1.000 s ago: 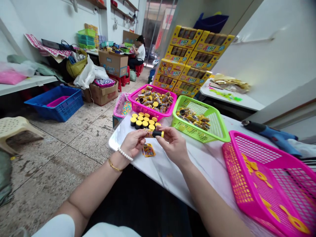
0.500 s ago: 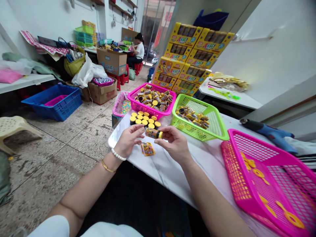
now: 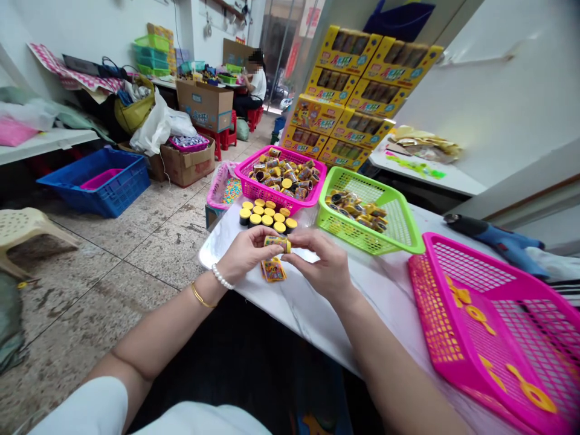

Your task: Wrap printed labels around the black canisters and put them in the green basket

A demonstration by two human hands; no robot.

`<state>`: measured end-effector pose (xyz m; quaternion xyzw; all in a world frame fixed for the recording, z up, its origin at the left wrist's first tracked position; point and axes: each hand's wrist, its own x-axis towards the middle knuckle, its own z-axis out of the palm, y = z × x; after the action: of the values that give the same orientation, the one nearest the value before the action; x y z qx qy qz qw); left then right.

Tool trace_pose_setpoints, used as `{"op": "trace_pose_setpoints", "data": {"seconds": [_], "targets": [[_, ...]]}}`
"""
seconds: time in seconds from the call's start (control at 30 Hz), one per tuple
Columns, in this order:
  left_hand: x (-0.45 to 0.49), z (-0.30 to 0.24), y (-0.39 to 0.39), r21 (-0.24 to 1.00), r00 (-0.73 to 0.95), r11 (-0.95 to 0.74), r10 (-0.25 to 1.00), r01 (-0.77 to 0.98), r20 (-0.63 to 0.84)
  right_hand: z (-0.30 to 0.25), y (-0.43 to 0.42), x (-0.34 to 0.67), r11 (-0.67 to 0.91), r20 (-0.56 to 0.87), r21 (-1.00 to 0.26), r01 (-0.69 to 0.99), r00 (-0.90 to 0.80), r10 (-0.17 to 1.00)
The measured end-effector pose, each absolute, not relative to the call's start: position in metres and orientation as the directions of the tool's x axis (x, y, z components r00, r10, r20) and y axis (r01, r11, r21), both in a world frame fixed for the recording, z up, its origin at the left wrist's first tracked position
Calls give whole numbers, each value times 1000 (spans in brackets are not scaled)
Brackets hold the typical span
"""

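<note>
Both my hands pinch one small labelled tube with a yellow cap (image 3: 277, 242) just above the white table (image 3: 317, 308). My left hand (image 3: 247, 252) grips its left end and my right hand (image 3: 319, 261) its capped right end. Under the tube lies a small stack of printed stickers (image 3: 273, 270). Beyond my hands, several black tubes with yellow caps (image 3: 266, 216) stand upright in rows. Behind them a pink basket (image 3: 284, 179) holds several labelled tubes lying loose. To its right, a green basket (image 3: 368, 214) holds several more.
A large pink basket (image 3: 493, 326) with yellow plastic pieces lies at the right, and a blue tool (image 3: 496, 240) rests behind it. Yellow product boxes (image 3: 351, 99) are stacked at the back. On the floor at left stand a blue crate (image 3: 93, 181) and cardboard boxes; a person sits far back.
My hands have drawn closer together around the tube, and the left hand now grips its end. The view has shifted slightly.
</note>
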<state>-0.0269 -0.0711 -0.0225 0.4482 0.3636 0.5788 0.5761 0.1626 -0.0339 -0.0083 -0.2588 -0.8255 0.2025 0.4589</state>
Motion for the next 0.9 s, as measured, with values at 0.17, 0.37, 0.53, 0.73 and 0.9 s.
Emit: {"op": "trace_pose_setpoints", "data": {"seconds": [0.17, 0.37, 0.53, 0.73, 0.9], "targets": [[-33, -22, -69, 955, 139, -124, 976, -270, 167, -12, -32, 159, 772, 668, -615, 162, -412, 619], [-29, -18, -66, 948, 78, -279, 953, -155, 294, -17, -32, 149, 400, 378, -916, 15, -299, 876], [-31, -17, -57, 989, 222, -126, 965, -78, 141, -14, -23, 157, -2, 52, -993, -120, -444, 895], [-37, -29, -60, 950, 286, 153, 956, -273, -72, -16, -21, 162, 24, 93, -991, -131, -547, 832], [-34, -33, -66, 882, 370, 251, 924, -398, -96, -23, -26, 157, 58, 153, -972, -228, -429, 890]]}}
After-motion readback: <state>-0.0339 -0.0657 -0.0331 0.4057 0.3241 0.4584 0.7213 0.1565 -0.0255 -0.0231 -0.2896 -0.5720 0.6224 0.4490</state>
